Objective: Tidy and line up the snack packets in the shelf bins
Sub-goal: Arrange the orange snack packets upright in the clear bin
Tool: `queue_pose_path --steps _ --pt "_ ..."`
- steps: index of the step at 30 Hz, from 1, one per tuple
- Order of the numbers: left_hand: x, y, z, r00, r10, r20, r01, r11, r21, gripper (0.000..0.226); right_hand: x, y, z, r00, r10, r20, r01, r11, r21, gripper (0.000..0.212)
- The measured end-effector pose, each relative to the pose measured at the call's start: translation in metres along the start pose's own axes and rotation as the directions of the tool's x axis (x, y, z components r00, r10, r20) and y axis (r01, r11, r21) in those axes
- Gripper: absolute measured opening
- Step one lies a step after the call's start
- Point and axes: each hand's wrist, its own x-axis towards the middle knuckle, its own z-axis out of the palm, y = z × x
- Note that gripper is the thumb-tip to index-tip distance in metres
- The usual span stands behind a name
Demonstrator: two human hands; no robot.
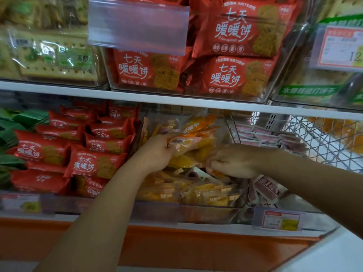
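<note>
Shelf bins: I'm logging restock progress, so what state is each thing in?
Left hand: gripping a bunch of yellow-orange snack packets.
Right hand: closed on packets in the clear plastic middle bin.
Red biscuit packets: stacked loosely.
Purple packets: leaning, untidy.

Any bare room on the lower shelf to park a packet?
Only the bare white patch beside the purple packets, under the wire basket. The yellow bin, holding both hands, and the red packets are crowded.
</note>
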Motion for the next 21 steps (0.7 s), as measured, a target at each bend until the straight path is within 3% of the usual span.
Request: queue_pose_path --steps 3,7,12,16,21 --pt "0.001 -0.002 0.001 1.0 -0.008 -0.01 0.008 1.0 -0.001 0.043 -0.002 0.004 0.002 0.999 -0.01 0.033 0.01 1.0 -0.012 0.04" --pt "-0.002 -0.002 0.002 1.0 0.011 -0.009 -0.011 1.0 -0.006 0.044 0.001 0.009 0.002 0.997 -0.012 -0.071 0.013 1.0 0.017 0.029" --pt "-0.004 -0.004 0.003 0.999 0.032 -0.005 -0.033 0.999 -0.005 0.043 0.018 0.001 0.007 0.993 0.101 -0.067 -0.1 0.995 0.02 0.027" --pt "-0.004 -0.002 0.003 1.0 0.025 -0.004 -0.025 1.0 -0.003 0.043 0.036 -0.008 0.019 0.991 0.132 -0.031 -0.116 0.946 0.303 0.022" --pt "-0.004 -0.002 0.002 0.998 0.06 -0.011 -0.06 0.998 -0.017 0.042 0.033 -0.015 0.025 0.957 0.154 -0.247 0.013 0.825 0.565 0.011"
